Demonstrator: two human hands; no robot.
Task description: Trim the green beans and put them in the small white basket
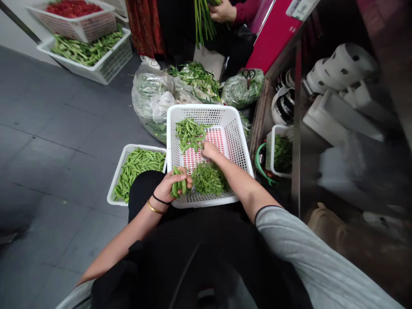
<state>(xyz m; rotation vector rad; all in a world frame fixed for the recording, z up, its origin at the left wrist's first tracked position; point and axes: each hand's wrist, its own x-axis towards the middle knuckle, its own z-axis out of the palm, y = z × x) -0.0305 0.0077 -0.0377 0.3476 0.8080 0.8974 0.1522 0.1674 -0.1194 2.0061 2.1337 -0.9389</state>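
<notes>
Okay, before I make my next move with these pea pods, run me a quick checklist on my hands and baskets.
1. Left hand free: not ok, it holds several pea pods.
2. Right hand pinching a pod: cannot tell, fingertips hidden.
3. Pod pile apart from the fine greens: ok, bare basket floor shows between.
4. Large basket steady: cannot tell from one still.
5. Side basket stocked: ok, many pods inside.

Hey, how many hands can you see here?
3: your left hand, holding pods at the near-left corner of the middle basket; your right hand, inside it beside the far pile; and another person's hand at the top, holding green stalks. More may be hidden.
</notes>
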